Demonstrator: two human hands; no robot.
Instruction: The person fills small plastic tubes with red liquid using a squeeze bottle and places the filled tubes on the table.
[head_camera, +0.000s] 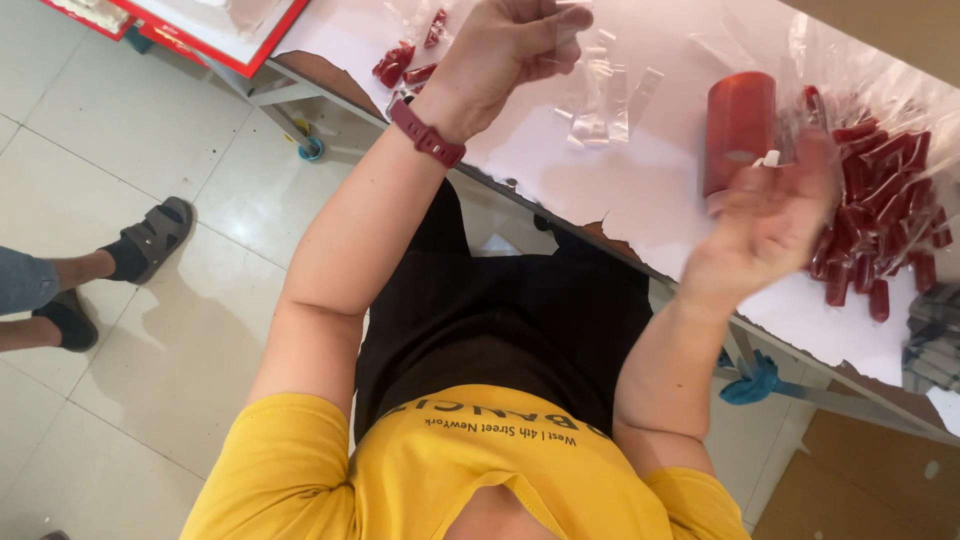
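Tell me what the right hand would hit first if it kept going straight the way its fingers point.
The right hand, blurred, points up and away toward the red bottle lying on the white-covered table. It would likely meet that bottle first, though depth between them is unclear.

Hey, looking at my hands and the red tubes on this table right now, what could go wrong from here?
1. The red bottle stands close to the blurred right hand; a swing might knock it over.
2. The pile of red tubes lies near the edge of the white table cover; some may roll off onto the floor.
3. The clear sleeves beside the left hand look light and loose, so they could scatter.
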